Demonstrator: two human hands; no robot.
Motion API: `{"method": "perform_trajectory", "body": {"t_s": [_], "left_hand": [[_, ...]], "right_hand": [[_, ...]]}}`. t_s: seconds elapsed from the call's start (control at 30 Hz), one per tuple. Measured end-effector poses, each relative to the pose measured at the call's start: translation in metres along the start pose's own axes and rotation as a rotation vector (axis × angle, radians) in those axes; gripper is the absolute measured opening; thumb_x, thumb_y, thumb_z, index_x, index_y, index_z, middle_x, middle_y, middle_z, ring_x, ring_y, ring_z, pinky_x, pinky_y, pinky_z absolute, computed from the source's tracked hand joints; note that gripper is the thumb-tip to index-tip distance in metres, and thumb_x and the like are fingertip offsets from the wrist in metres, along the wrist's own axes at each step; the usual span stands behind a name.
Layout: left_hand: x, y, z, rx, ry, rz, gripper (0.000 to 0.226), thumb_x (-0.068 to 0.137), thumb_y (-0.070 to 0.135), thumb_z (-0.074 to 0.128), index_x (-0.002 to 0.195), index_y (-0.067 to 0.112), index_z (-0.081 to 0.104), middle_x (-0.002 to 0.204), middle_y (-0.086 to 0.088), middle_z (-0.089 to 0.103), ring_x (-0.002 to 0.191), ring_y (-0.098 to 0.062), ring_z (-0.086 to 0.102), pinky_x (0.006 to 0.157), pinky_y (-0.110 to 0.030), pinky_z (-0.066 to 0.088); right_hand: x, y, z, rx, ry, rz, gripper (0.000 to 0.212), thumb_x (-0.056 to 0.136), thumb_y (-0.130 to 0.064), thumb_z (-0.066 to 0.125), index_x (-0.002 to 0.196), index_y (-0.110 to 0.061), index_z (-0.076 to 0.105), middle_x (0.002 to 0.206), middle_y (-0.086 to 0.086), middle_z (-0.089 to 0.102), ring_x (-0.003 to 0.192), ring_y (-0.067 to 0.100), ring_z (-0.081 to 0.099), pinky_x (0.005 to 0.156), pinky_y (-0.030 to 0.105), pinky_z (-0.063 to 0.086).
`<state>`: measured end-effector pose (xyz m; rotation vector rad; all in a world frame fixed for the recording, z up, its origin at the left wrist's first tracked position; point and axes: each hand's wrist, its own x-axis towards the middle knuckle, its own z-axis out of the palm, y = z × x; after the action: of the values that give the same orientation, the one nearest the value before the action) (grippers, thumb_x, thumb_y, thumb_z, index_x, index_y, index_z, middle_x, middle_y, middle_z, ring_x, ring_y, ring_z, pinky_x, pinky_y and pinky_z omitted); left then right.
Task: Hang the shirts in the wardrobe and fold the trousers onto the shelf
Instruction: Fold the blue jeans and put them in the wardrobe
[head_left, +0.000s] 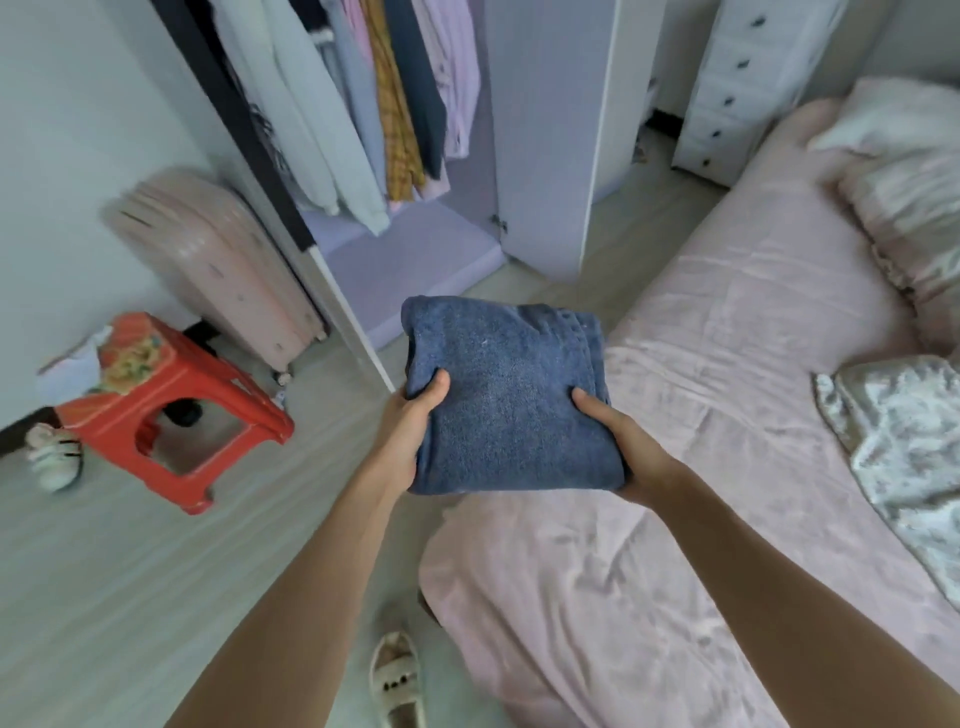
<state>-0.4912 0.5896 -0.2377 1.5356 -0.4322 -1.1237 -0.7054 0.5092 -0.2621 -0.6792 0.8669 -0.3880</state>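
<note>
A folded pair of blue trousers (506, 395) is held up in the air between the bed and the open wardrobe. My left hand (413, 415) grips its left edge, thumb on top and fingers underneath. My right hand (621, 441) grips the right edge the same way. Ahead stands the wardrobe (545, 130) with its doors open. Several shirts and jackets (363, 104) hang inside on the rail. Below them lies the pale lilac bottom shelf (410, 260), bare where it shows.
A bed with a pink sheet (727, 415) fills the right side, with pillows (909, 208) and a silvery blanket (909, 441). A red plastic stool (171, 410) and a pink suitcase (218, 265) stand at the left. A shoe (52, 457) and a slipper (397, 680) lie on the floor.
</note>
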Motion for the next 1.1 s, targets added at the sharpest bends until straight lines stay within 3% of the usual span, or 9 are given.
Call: {"method": "perform_trajectory", "body": {"t_s": [0.1, 0.23, 0.33, 0.43, 0.5, 0.67, 0.83, 1.0, 1.1], "left_hand": [[0.027, 0.053, -0.032, 0.021, 0.023, 0.063, 0.016, 0.084, 0.035, 0.066, 0.096, 0.026, 0.062, 0.085, 0.008, 0.072, 0.075, -0.008, 0.070, 0.058, -0.024, 0.054], [0.070, 0.129, -0.073, 0.128, -0.061, 0.116, 0.036, 0.086, 0.037, 0.064, 0.115, 0.017, 0.056, 0.110, -0.004, 0.066, 0.100, -0.024, 0.064, 0.093, -0.045, 0.049], [0.102, 0.184, -0.096, 0.189, -0.139, 0.177, 0.038, 0.089, 0.032, 0.061, 0.121, 0.013, 0.052, 0.117, -0.006, 0.063, 0.105, -0.025, 0.061, 0.098, -0.047, 0.045], [0.120, 0.226, -0.103, 0.230, -0.188, 0.241, 0.024, 0.090, 0.030, 0.060, 0.111, 0.020, 0.051, 0.117, -0.005, 0.061, 0.105, -0.024, 0.060, 0.098, -0.044, 0.045], [0.130, 0.255, -0.102, 0.212, -0.201, 0.292, 0.028, 0.090, 0.030, 0.060, 0.115, 0.020, 0.050, 0.119, -0.004, 0.060, 0.107, -0.024, 0.058, 0.099, -0.044, 0.045], [0.155, 0.311, -0.087, 0.223, -0.181, 0.414, 0.034, 0.091, 0.030, 0.058, 0.121, 0.015, 0.052, 0.122, -0.006, 0.060, 0.110, -0.025, 0.057, 0.100, -0.044, 0.044], [0.188, 0.364, -0.069, 0.283, -0.038, 0.560, 0.039, 0.090, 0.032, 0.058, 0.119, 0.012, 0.041, 0.118, -0.005, 0.057, 0.107, -0.027, 0.057, 0.097, -0.042, 0.045], [0.238, 0.422, -0.033, 0.368, 0.095, 0.718, 0.036, 0.087, 0.033, 0.060, 0.101, 0.023, 0.028, 0.102, 0.002, 0.051, 0.089, -0.022, 0.052, 0.081, -0.030, 0.041], [0.288, 0.461, 0.006, 0.339, 0.186, 0.790, 0.037, 0.086, 0.034, 0.060, 0.100, 0.025, 0.027, 0.098, 0.004, 0.052, 0.081, -0.021, 0.052, 0.072, -0.028, 0.037]], "right_hand": [[0.024, -0.038, 0.057, -0.042, 0.054, -0.125, 0.062, 0.067, -0.034, 0.069, 0.124, -0.015, 0.054, 0.109, 0.010, 0.068, 0.088, 0.024, 0.069, 0.065, 0.033, 0.056], [0.058, -0.083, 0.124, -0.104, 0.150, -0.270, 0.051, 0.072, -0.027, 0.071, 0.119, -0.017, 0.055, 0.105, 0.009, 0.070, 0.089, 0.027, 0.069, 0.067, 0.037, 0.056], [0.083, -0.111, 0.164, -0.099, 0.221, -0.332, 0.038, 0.080, -0.021, 0.068, 0.116, -0.014, 0.056, 0.098, 0.009, 0.071, 0.085, 0.027, 0.069, 0.067, 0.037, 0.056], [0.092, -0.135, 0.195, -0.075, 0.284, -0.405, 0.037, 0.082, -0.023, 0.066, 0.117, -0.014, 0.055, 0.100, 0.010, 0.069, 0.086, 0.028, 0.068, 0.069, 0.039, 0.055], [0.098, -0.156, 0.213, -0.037, 0.324, -0.494, 0.038, 0.082, -0.030, 0.068, 0.115, -0.016, 0.056, 0.100, 0.009, 0.069, 0.084, 0.026, 0.068, 0.068, 0.037, 0.055], [0.113, -0.214, 0.239, -0.134, 0.510, -0.734, 0.063, 0.078, -0.039, 0.069, 0.128, -0.013, 0.041, 0.109, 0.002, 0.061, 0.087, 0.014, 0.063, 0.065, 0.027, 0.050], [0.145, -0.272, 0.252, -0.178, 0.520, -0.893, 0.085, 0.081, -0.037, 0.068, 0.147, -0.023, 0.017, 0.122, -0.005, 0.048, 0.099, 0.012, 0.057, 0.084, 0.028, 0.044], [0.184, -0.343, 0.254, -0.252, 0.544, -1.079, 0.071, 0.086, -0.031, 0.063, 0.145, -0.026, 0.024, 0.128, -0.007, 0.044, 0.112, 0.011, 0.049, 0.095, 0.026, 0.038], [0.221, -0.414, 0.243, -0.266, 0.492, -1.167, 0.059, 0.089, -0.024, 0.060, 0.141, -0.022, 0.033, 0.126, -0.005, 0.049, 0.107, 0.010, 0.051, 0.090, 0.024, 0.039]]}}
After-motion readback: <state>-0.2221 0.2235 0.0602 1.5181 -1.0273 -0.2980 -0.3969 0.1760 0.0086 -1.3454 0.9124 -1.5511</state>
